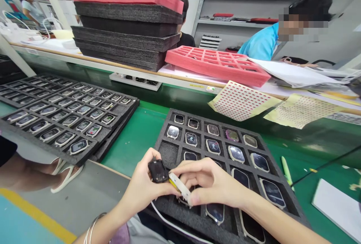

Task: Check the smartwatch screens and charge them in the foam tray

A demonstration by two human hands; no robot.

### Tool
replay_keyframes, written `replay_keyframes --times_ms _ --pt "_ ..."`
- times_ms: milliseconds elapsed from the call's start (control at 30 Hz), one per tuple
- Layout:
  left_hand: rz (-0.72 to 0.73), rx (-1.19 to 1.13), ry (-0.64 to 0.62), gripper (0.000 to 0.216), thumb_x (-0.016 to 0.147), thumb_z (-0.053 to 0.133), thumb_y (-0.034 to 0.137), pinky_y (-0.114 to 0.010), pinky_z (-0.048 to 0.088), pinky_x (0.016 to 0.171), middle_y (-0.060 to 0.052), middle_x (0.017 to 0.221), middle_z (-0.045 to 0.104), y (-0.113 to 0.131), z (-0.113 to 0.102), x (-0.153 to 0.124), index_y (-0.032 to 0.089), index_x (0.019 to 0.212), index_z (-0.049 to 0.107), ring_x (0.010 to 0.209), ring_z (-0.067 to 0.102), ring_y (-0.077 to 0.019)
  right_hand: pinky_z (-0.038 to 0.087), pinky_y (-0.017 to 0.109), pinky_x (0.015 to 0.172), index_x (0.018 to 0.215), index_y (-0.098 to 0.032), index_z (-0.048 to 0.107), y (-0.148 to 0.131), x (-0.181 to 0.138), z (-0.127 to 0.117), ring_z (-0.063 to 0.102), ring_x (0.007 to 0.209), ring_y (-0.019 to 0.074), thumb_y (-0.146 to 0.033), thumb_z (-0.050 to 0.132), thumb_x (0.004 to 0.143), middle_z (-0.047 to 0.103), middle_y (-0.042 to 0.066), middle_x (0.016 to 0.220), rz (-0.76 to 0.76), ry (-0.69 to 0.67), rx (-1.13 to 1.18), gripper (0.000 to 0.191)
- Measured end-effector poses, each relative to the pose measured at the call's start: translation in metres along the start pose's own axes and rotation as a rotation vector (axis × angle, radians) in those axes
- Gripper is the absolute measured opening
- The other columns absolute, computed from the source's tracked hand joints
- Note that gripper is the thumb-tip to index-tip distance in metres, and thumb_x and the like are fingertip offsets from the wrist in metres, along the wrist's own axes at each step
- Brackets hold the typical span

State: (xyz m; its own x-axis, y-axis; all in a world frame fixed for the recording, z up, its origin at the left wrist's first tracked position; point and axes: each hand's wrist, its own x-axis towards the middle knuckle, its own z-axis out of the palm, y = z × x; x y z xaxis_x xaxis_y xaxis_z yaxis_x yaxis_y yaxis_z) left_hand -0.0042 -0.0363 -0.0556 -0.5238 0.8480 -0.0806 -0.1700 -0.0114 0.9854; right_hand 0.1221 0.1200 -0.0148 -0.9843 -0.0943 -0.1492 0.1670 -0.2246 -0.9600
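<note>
My left hand [142, 189] is closed around a small black smartwatch body [158, 171], held back side up over the near left corner of a black foam tray [172, 121]. My right hand [210, 182] pinches a white connector head [180, 186] with a yellow edge against the watch. A white cable [166, 219] trails from it towards me. The tray holds several watch bodies [236, 154] with their screens up, each in its own pocket.
A larger black foam tray [124, 106] full of watches lies to the left on the green belt [135, 138]. Stacked black and pink foam trays [126, 29] and a pink tray [217, 63] stand on the shelf behind. Red-dot sticker sheets [239, 101], a green pen [287, 170] and a white sheet [335, 206] lie right. People sit nearby.
</note>
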Motion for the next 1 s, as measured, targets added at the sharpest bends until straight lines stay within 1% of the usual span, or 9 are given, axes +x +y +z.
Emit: replay_keyframes --times_ms 167,433,500,633,733,800,867,933,1000 --pt "-0.022 0.042 -0.067 0.065 0.045 0.087 0.016 -0.017 0.032 0.051 0.011 0.064 0.050 0.001 -0.003 0.001 0.024 0.084 0.035 0.056 0.044 -0.0085 0.050 0.032 0.081 0.116 -0.015 0.064 -0.003 -0.002 0.005 0.062 0.085 0.0197 -0.016 0.083 0.066 0.060 0.011 0.107 -0.099 -0.001 -0.109 0.053" --pt "-0.060 0.040 -0.124 0.062 0.047 0.083 0.010 -0.018 0.032 0.051 0.011 0.064 0.049 0.003 -0.002 0.003 0.023 0.084 0.034 0.057 0.041 -0.0083 0.049 0.031 0.080 0.112 -0.015 0.068 -0.009 -0.003 0.010 0.060 0.086 0.0207 -0.019 0.084 0.065 0.061 0.010 0.101 -0.121 0.052 -0.213 0.050" --pt "-0.042 0.050 -0.101 0.062 0.047 0.084 0.012 -0.017 0.031 0.051 0.011 0.063 0.045 0.004 0.001 0.005 0.023 0.083 0.034 0.057 0.040 -0.0079 0.049 0.032 0.079 0.111 -0.015 0.068 -0.004 0.000 0.007 0.061 0.084 0.0208 -0.020 0.083 0.065 0.062 0.010 0.100 -0.086 0.042 -0.094 0.049" --pt "-0.015 0.024 -0.056 0.057 0.055 0.083 0.018 -0.015 0.028 0.048 0.012 0.060 0.039 0.011 0.009 0.009 0.023 0.087 0.035 0.054 0.035 -0.0063 0.051 0.034 0.070 0.109 -0.009 0.067 0.008 0.008 -0.001 0.062 0.073 0.0204 -0.031 0.076 0.072 0.065 0.012 0.090 -0.045 0.004 0.281 0.044" --pt "-0.042 -0.080 -0.090 0.052 0.061 0.079 0.016 -0.016 0.035 0.055 0.009 0.070 0.051 0.015 0.011 0.010 0.022 0.092 0.037 0.060 0.044 -0.0069 0.051 0.031 0.067 0.106 -0.007 0.067 0.007 0.011 -0.006 0.061 0.073 0.0195 -0.034 0.071 0.077 0.065 0.015 0.094 -0.110 0.080 0.354 0.040" --pt "-0.041 -0.147 -0.136 0.045 0.066 0.074 0.012 -0.018 0.041 0.064 0.003 0.087 0.059 0.015 0.011 0.011 0.020 0.096 0.042 0.072 0.053 -0.0091 0.050 0.030 0.067 0.104 -0.008 0.068 0.000 0.010 -0.009 0.060 0.074 0.0188 -0.033 0.068 0.080 0.065 0.015 0.098 -0.186 0.176 0.312 0.035" --pt "-0.019 -0.188 -0.184 0.039 0.070 0.069 0.009 -0.020 0.043 0.072 -0.002 0.097 0.061 0.013 0.009 0.012 0.018 0.101 0.048 0.082 0.056 -0.0118 0.049 0.029 0.068 0.105 -0.011 0.068 -0.006 0.007 -0.009 0.060 0.074 0.0184 -0.030 0.069 0.080 0.065 0.014 0.098 -0.249 0.270 0.201 0.031" --pt "-0.036 -0.220 -0.245 0.036 0.071 0.067 0.007 -0.021 0.043 0.072 -0.004 0.095 0.061 0.010 0.007 0.014 0.016 0.102 0.052 0.082 0.057 -0.0127 0.050 0.031 0.070 0.109 -0.013 0.066 -0.010 0.005 -0.008 0.061 0.076 0.0197 -0.028 0.071 0.079 0.065 0.012 0.097 -0.278 0.339 0.065 0.034" --pt "-0.085 -0.238 -0.314 0.036 0.069 0.068 0.007 -0.020 0.042 0.066 -0.003 0.089 0.061 0.008 0.005 0.016 0.015 0.101 0.055 0.073 0.056 -0.0106 0.051 0.034 0.074 0.114 -0.015 0.063 -0.011 0.002 -0.005 0.062 0.081 0.0219 -0.027 0.072 0.079 0.066 0.010 0.096 -0.290 0.386 -0.087 0.039"
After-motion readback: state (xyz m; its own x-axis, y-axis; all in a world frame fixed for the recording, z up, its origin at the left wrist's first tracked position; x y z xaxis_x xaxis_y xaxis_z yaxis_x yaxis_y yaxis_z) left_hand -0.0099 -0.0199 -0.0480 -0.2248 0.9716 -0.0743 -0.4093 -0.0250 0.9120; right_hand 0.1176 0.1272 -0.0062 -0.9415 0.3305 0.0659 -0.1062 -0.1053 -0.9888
